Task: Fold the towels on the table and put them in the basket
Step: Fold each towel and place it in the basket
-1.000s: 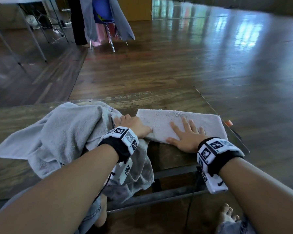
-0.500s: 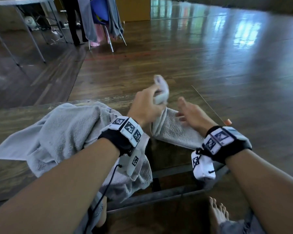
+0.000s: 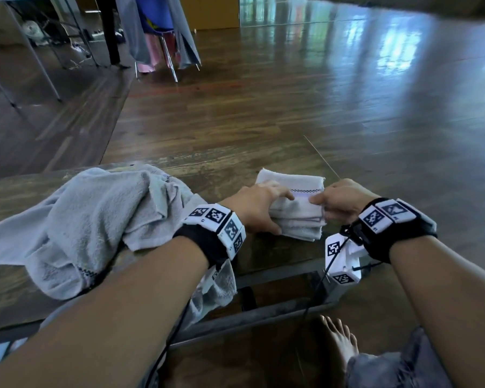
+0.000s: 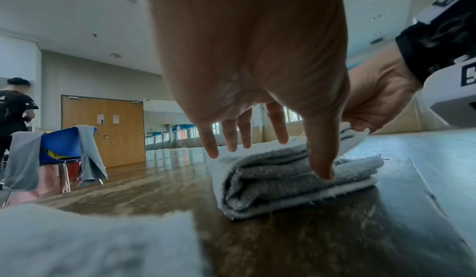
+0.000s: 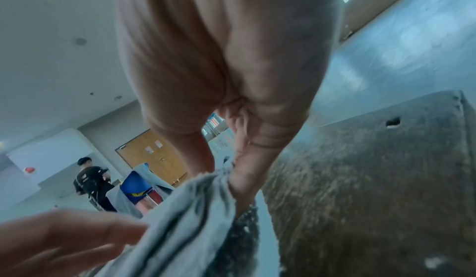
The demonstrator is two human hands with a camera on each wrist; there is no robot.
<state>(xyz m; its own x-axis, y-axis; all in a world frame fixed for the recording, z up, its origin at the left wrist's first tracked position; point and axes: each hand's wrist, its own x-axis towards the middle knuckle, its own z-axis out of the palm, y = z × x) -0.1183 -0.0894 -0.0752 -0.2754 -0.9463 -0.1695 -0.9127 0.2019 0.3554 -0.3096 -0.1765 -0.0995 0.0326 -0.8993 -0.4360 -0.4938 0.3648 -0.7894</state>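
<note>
Head view: from above, looking forward and down over both forearms onto the table (image 3: 263,256) edge and floor beyond. Wrist views: low, close beneath each palm, facing outward across the tabletop. Shared by all three: the folded towel (image 3: 297,217) (image 4: 291,181) (image 5: 185,220).

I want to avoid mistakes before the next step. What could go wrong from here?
The folded towel sits near the table edge, so a pull might drag it off. Its layers look loose at the right hand; lifting may unfold them. The left hand lies close to the pile and could snag it.
</note>
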